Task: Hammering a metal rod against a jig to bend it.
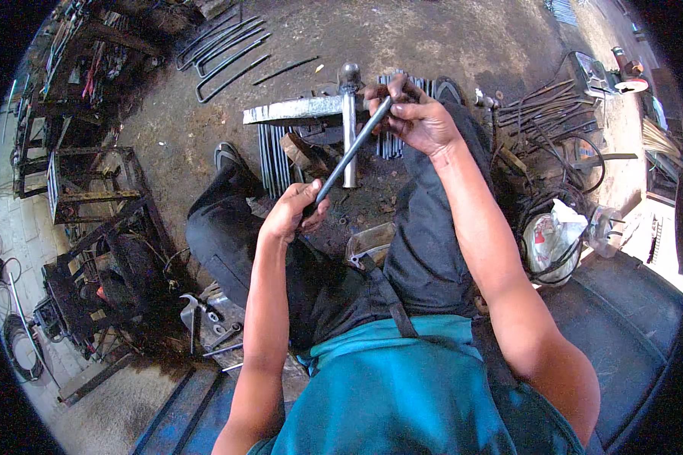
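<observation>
A straight grey metal rod [357, 147] slants across in front of me, raised above the ground between my knees. My left hand [294, 211] is closed round its lower, nearer end. At the upper end, the fingers of my right hand [417, 120] pinch the rod near its tip. Just behind the rod, a hammer [349, 130] with a rounded head and a bare metal handle lies across a flat metal block [292, 111]. The rod and my right hand hide part of the block. Several straight bars [273, 161] lie under it, beside a wooden piece [303, 155].
Bent U-shaped bars [231, 64] lie on the far ground. To the right are a pile of rods [546, 114], looped black cables [584, 171] and a white sack [554, 243]. Wrenches [224, 334] lie by my left knee, near a metal frame [95, 186].
</observation>
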Action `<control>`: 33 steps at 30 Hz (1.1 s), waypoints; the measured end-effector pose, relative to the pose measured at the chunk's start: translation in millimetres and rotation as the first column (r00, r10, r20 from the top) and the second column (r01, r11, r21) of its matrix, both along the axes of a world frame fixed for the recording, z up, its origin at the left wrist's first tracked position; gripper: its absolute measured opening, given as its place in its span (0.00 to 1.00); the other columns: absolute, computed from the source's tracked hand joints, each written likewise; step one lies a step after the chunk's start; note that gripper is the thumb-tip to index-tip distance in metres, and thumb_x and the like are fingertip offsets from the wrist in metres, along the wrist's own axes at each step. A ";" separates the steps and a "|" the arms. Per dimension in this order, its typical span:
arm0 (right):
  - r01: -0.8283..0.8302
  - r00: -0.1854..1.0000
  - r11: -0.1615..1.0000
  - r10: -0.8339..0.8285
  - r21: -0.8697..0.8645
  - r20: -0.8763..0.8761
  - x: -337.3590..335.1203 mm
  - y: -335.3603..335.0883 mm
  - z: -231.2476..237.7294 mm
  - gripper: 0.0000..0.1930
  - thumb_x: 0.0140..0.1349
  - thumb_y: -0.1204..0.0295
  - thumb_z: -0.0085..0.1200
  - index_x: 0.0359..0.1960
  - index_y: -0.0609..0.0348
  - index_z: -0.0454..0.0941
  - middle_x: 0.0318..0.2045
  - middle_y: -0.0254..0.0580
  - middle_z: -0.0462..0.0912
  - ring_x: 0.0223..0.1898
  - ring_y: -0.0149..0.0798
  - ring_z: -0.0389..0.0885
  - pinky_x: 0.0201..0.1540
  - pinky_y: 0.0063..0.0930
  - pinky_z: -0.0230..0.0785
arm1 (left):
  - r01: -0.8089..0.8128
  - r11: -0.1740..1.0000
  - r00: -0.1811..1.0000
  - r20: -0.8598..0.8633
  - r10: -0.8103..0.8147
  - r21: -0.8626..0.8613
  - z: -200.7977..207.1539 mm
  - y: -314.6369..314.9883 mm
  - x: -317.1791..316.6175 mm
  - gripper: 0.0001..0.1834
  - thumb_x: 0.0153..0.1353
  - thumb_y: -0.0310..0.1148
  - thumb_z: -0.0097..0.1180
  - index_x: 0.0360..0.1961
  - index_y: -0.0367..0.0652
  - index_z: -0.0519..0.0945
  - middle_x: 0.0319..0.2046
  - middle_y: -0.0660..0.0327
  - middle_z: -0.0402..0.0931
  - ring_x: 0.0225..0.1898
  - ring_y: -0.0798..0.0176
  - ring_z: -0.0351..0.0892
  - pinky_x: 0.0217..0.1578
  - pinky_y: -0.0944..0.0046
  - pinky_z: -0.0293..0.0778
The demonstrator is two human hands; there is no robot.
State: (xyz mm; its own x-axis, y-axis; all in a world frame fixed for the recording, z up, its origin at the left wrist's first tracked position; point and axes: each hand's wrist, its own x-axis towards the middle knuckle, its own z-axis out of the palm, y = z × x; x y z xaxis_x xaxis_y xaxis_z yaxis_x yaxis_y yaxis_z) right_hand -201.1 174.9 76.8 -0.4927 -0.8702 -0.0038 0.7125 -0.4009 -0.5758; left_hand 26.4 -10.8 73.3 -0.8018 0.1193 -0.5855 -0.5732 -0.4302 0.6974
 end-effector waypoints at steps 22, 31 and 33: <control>0.081 0.987 0.991 -0.094 0.103 0.132 -11.7 4.6 -7.7 0.20 0.60 0.59 0.46 0.41 0.65 0.77 0.46 0.54 0.79 0.40 0.44 0.80 0.44 0.38 0.70 | -0.659 0.752 0.701 -0.341 0.627 0.027 1.1 -1.7 -1.5 0.11 0.58 0.31 0.58 0.40 0.39 0.75 0.24 0.65 0.69 0.24 0.68 0.66 0.30 0.63 0.67; 0.006 0.999 0.973 -0.017 0.231 0.043 -2.3 -0.5 -2.8 0.17 0.61 0.63 0.46 0.42 0.63 0.77 0.39 0.47 0.81 0.34 0.36 0.78 0.39 0.32 0.69 | -0.563 0.790 0.710 -0.346 0.613 0.245 7.3 -1.8 1.8 0.17 0.60 0.41 0.53 0.47 0.44 0.71 0.37 0.55 0.73 0.40 0.54 0.73 0.43 0.54 0.69; -0.091 0.995 0.981 0.099 0.173 -0.035 -3.7 2.8 -3.2 0.13 0.61 0.70 0.48 0.45 0.62 0.76 0.32 0.42 0.79 0.23 0.29 0.71 0.30 0.25 0.65 | -0.538 0.801 0.712 -0.367 0.598 0.263 7.5 -2.7 4.1 0.18 0.60 0.42 0.54 0.47 0.44 0.72 0.37 0.55 0.73 0.42 0.53 0.72 0.44 0.53 0.69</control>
